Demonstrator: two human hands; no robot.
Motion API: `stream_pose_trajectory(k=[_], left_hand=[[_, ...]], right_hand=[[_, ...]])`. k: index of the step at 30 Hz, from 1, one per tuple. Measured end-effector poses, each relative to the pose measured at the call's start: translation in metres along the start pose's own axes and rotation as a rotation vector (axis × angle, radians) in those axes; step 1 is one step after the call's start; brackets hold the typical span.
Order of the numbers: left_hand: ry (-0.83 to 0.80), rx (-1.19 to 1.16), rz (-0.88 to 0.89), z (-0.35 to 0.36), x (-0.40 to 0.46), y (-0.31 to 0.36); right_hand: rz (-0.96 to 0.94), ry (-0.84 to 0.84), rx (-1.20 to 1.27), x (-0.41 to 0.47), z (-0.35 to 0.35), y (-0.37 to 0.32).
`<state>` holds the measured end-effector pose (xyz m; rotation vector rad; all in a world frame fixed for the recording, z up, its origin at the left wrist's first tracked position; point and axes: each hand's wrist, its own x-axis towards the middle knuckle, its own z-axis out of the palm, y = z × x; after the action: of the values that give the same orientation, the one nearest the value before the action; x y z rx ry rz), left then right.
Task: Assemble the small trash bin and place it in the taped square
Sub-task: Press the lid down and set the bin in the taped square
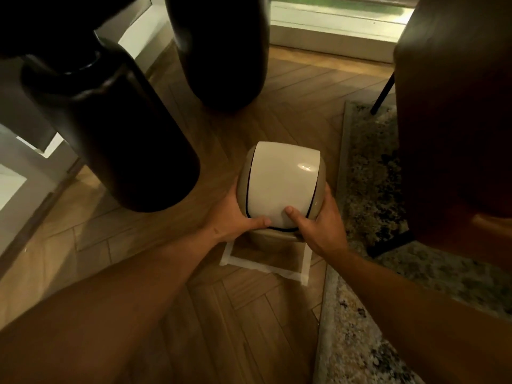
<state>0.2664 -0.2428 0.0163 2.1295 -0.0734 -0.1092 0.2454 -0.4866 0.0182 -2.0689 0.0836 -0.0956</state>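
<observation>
A small beige trash bin (273, 238) with a white curved swing lid (282, 178) is in the middle of the view, over a square of white tape (249, 263) on the wooden floor. My left hand (235, 214) grips the bin's left side, thumb on the lid's near edge. On the right side my right hand (318, 223) holds it the same way, thumb on the lid. The bin's base hides the far part of the tape square; I cannot tell whether it rests on the floor.
A thick dark table leg (116, 128) stands at the left and another (224, 51) behind the bin. A dark chair (454, 112) and a patterned rug (368, 173) lie to the right. A window sill (332, 31) runs along the back.
</observation>
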Motion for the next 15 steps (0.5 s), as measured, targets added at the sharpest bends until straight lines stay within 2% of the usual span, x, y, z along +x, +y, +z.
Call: stream_pose_trajectory(k=[5,10,12,15], left_hand=[[-0.028,-0.050,0.019,-0.006,0.029,0.006],[-0.102,-0.042,0.047,-0.001,0.055,0.009],[-0.128,-0.024,0.031,0.001,0.070,0.019],[-0.216,0.063,-0.011,-0.005,0.094,0.032]], right_hand=[[-0.039,0.042,0.026,0.027,0.003,-0.008],[0.058,0.018,0.085,0.072,0.001,-0.003],[0.113,-0.046,0.131,0.093,-0.010,0.006],[0.163,-0.260,0.111,0.111,-0.028,0.020]])
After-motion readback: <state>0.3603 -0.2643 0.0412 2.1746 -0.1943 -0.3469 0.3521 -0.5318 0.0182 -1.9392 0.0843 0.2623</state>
